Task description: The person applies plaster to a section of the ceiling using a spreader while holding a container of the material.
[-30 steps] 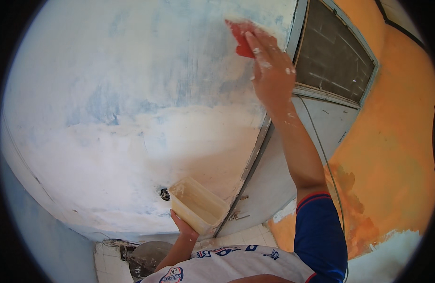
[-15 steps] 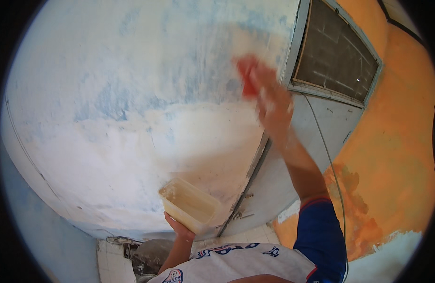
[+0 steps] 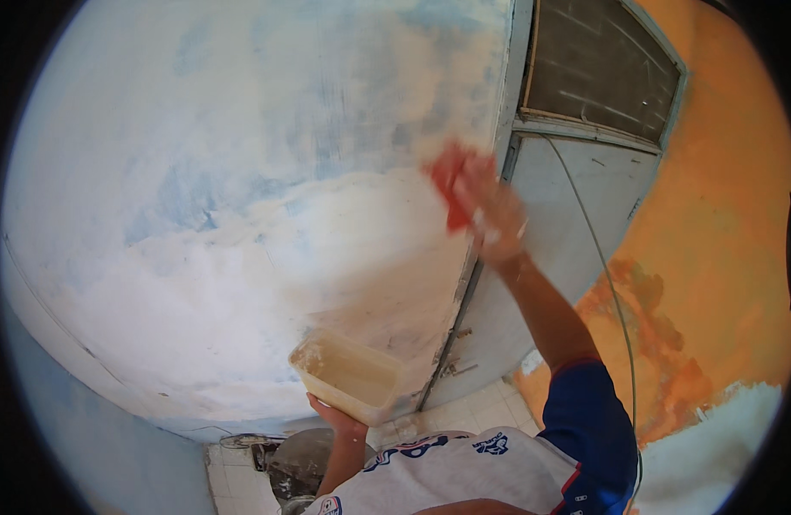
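My right hand (image 3: 491, 215) is raised against the pale blue and white wall (image 3: 241, 172) and grips a flat red spreader (image 3: 448, 184), pressed on the wall near the door frame; the hand is blurred by motion. My left hand (image 3: 337, 422) holds up a cream rectangular plastic tub (image 3: 347, 376) from underneath, close to the wall's lower part. The tub is smeared inside with pale paste.
A grey metal door (image 3: 567, 223) with a dark mesh window (image 3: 597, 69) stands right of the wall. A thin cable (image 3: 614, 300) hangs down beside it. An orange patchy wall (image 3: 721, 257) is at the right. A tiled floor (image 3: 232, 472) with a dark bucket (image 3: 301, 463) lies below.
My right hand has swept the red spreader down the wall, from the top near the window to mid height. The tub in my left hand has stayed at about the same place.
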